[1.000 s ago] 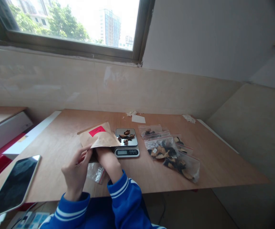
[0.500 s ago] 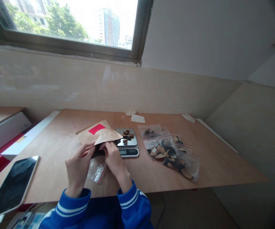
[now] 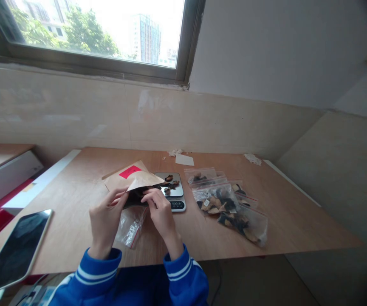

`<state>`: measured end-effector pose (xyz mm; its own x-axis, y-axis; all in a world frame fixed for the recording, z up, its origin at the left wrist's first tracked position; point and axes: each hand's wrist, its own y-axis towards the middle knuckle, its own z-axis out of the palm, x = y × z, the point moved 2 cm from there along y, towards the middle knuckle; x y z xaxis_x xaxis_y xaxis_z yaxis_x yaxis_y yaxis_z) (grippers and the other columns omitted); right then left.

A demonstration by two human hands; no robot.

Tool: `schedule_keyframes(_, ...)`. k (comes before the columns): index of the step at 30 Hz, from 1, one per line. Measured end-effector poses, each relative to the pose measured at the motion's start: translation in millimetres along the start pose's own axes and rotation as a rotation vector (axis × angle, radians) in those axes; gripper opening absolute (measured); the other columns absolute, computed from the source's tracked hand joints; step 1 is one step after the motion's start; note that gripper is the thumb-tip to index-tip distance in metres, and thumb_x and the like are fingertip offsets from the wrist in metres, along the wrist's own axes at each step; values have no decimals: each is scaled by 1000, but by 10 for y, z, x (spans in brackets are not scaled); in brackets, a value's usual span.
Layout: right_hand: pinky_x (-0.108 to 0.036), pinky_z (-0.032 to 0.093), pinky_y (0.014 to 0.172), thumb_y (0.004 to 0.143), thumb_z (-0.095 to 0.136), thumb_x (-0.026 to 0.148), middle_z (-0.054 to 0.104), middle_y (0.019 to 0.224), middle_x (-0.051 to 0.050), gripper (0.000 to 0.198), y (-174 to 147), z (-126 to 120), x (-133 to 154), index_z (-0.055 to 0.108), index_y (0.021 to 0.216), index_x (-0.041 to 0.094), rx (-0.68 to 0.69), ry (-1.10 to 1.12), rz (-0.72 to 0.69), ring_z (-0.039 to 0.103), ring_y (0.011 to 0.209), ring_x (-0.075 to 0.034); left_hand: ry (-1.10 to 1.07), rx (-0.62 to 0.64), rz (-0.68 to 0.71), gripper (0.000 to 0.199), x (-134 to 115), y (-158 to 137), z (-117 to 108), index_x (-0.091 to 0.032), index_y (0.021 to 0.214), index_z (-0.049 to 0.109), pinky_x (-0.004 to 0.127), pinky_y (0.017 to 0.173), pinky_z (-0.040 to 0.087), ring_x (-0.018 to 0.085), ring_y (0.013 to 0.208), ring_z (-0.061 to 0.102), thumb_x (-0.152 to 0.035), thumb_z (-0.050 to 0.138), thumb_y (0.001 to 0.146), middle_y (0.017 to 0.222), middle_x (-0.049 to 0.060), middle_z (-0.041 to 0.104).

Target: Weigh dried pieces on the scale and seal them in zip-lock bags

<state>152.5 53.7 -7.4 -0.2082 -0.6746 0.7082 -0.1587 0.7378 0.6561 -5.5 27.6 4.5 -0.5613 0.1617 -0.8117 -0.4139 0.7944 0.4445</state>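
A brown kraft paper bag (image 3: 116, 177) with a red label lies tilted, its dark mouth turned towards me. My left hand (image 3: 105, 216) pinches the bag at the left of this mouth. At the right side of the opening, my right hand (image 3: 160, 212) has bent, closed fingers; what is between them is hidden. Behind the bag and partly covered by it stands a kitchen scale (image 3: 179, 205). Several dried mushroom-like pieces (image 3: 168, 191) rest on its plate. Below the bag, between my wrists, lies a clear zip bag (image 3: 129, 229) with a red seal line.
Several clear zip bags (image 3: 217, 199) of dark and tan dried pieces are piled right of the scale. A white card (image 3: 184, 160) and crumpled paper scraps (image 3: 252, 159) lie at the back. A tablet-like device (image 3: 18, 246) lies at the table's left front edge.
My right hand has shifted right and slightly back out of the bag's mouth, which shows wider now. My left hand still pinches the bag.
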Motion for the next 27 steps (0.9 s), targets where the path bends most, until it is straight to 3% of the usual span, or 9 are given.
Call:
schedule_keyframes(6, -37, 48, 97, 92, 51, 18, 69, 98, -6, 15, -223, -350, 28, 62, 83, 22, -120, 115, 130, 62, 109, -20, 18, -7, -5, 22, -13, 16, -19, -26, 91, 73, 21, 65, 56, 17, 76, 73, -43, 62, 80, 79, -4, 76)
schedule_keyframes(11, -35, 51, 88, 90, 54, 26, 68, 97, -7, 9, -328, -723, -413, 61, 89, 21, -212, -40, 283, 65, 96, -21, 19, -24, 1, 21, -20, 19, -46, -26, 90, 73, 21, 66, 57, 17, 76, 73, -43, 63, 80, 79, -4, 76)
schedule_keyframes(14, -35, 51, 85, 89, 51, 25, 68, 93, -7, 11, -305, -852, -710, 61, 90, 20, -172, -200, 319, 65, 90, -21, 9, -25, 12, 22, -23, 11, -62, -26, 90, 73, 22, 66, 57, 17, 76, 73, -43, 63, 80, 79, -4, 76)
schedule_keyframes(21, -35, 50, 78, 88, 44, 23, 72, 88, -6, 20, -186, -734, -969, 64, 87, 22, -9, -426, 330, 67, 85, -24, 16, -22, 8, 21, -26, -1, -87, -27, 91, 73, 20, 64, 56, 17, 76, 73, -43, 63, 80, 79, -5, 75)
schedule_keyframes(27, -36, 51, 82, 89, 45, 26, 73, 97, -8, 23, -122, -674, -1060, 66, 99, 21, -36, -338, 328, 68, 92, -24, 1, -15, 6, 21, -17, -3, -108, -27, 91, 73, 21, 66, 56, 17, 76, 73, -43, 63, 81, 80, -4, 75)
